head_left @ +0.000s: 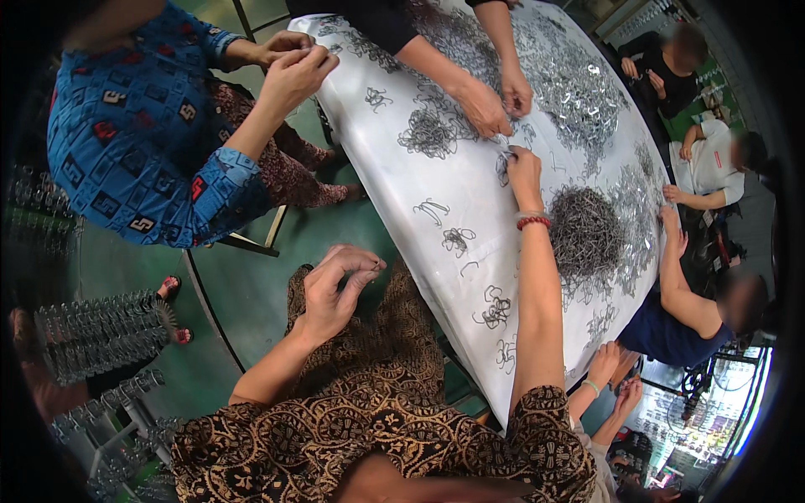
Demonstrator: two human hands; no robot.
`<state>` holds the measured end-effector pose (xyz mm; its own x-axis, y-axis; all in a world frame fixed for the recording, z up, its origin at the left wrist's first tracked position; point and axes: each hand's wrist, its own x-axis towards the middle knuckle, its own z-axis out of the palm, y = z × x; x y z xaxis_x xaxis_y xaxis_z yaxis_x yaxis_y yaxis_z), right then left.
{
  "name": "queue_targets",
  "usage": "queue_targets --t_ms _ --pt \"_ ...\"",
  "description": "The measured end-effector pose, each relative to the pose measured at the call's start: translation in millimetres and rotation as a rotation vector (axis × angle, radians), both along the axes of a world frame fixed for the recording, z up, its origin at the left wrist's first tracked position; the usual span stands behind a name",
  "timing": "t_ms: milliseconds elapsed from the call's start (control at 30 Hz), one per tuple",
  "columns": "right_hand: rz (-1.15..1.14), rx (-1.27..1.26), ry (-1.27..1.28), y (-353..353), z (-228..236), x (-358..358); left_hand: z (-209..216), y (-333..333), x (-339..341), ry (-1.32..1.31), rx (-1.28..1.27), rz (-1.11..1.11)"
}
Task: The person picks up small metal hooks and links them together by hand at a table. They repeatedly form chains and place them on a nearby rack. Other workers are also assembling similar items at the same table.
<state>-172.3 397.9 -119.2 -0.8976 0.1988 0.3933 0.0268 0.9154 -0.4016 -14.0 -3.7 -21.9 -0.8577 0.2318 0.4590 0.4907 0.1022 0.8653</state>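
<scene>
My left hand [333, 289] is raised over my lap, off the table edge. Its thumb and forefinger are pinched together; whatever is between them is too small to name. My right hand [526, 174], with a red bead bracelet [533, 220] at the wrist, reaches far across the white table [402, 180]. Its fingers are drawn together beside a small bunch of bent wire hooks [502, 170], and their grip is partly hidden. Just beyond my fingertips, almost touching them, is a co-worker's hand [484, 109]; that person's other hand [517, 92] is to its right.
A dense heap of dark wire hooks [584, 232] lies right of my forearm. Shinier metal pieces [587, 105] spread farther back. Small clusters of hooks [495, 308] dot the near side. A co-worker in blue [151, 126] sits at left; others line the right edge. Racks of metal pieces [105, 331] stand lower left.
</scene>
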Motion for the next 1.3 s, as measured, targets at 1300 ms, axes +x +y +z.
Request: queue_targets --t_ms 1300 --pt "0.119 -1.560 0.090 -262 102 218 -32 -4 -5 -0.136 0.034 0.196"
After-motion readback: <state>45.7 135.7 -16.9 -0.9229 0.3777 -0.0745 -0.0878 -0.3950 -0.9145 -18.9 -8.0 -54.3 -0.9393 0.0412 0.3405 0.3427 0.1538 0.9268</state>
